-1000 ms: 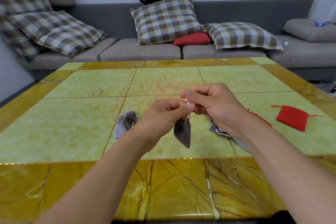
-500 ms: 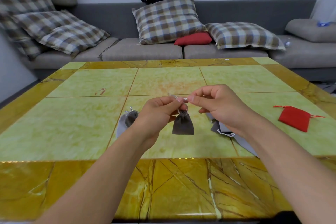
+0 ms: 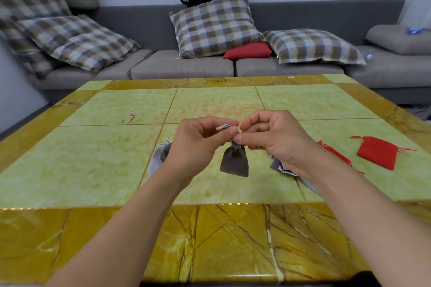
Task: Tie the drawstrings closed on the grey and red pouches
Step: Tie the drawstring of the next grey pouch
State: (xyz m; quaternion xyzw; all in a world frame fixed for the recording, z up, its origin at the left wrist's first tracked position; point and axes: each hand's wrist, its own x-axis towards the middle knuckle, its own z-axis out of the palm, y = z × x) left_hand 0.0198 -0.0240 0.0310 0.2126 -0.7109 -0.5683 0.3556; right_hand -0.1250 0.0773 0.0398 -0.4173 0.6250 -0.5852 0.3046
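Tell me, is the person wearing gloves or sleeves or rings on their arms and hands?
No. The left hand and the right hand are bare, with no gloves, and I see no rings on the fingers. Both forearms are bare too, with no sleeves, watch or bracelet showing as far as the picture reaches.

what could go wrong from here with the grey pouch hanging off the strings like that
The dark grey pouch hangs in the air, held only by the white drawstring that the left hand and right hand pinch, so a slipped pinch would likely drop it. The cord ends look short, so the knot may come out loose. The right forearm lies over the grey pouches by the wrist and might drag them.
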